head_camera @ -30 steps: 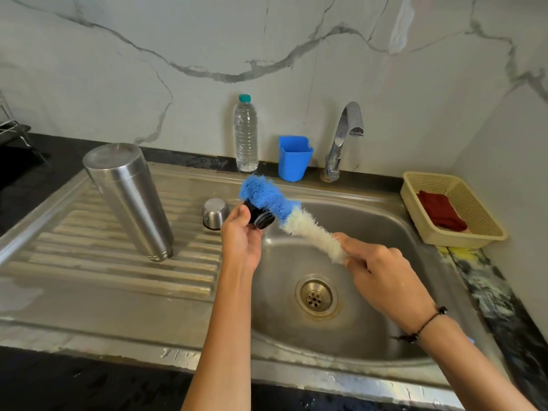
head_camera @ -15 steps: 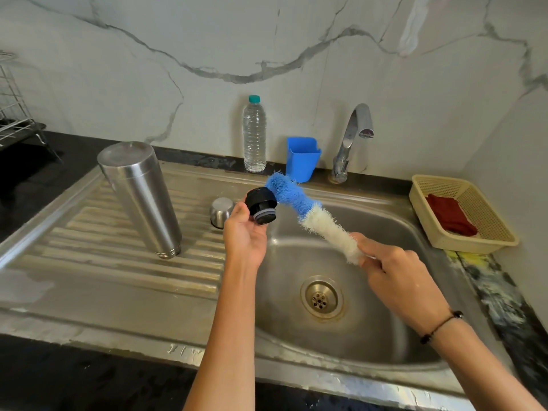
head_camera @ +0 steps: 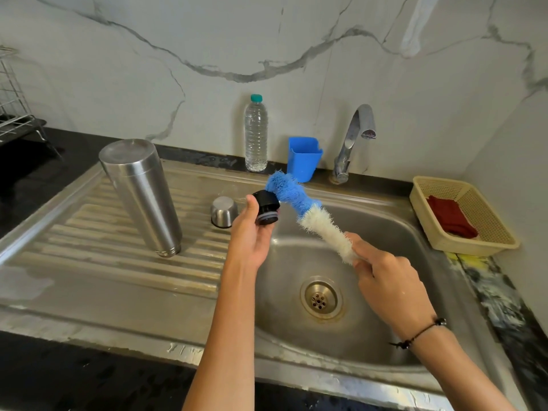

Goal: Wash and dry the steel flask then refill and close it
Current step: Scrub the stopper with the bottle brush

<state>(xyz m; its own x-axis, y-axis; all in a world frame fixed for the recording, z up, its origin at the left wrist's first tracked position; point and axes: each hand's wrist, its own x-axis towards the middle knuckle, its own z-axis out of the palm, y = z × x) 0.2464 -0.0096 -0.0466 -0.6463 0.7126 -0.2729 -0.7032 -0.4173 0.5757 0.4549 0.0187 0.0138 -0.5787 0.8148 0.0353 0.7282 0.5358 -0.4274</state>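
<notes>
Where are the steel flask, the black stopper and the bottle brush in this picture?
steel flask (head_camera: pixel 141 197), head view, on the middle of its upside-down body.
black stopper (head_camera: pixel 267 209), head view, on its side, held by the left hand (head_camera: pixel 250 235).
bottle brush (head_camera: pixel 289 192), head view, on its blue bristles.

White marble wall (head_camera: pixel 207 40) with grey veins fills the upper frame; a black table (head_camera: pixel 44 378) runs along the lower left, evenly lit.

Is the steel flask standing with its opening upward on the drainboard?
No, the steel flask stands upside down on the drainboard, its closed base on top and its threaded mouth end down against the ribs.
</notes>
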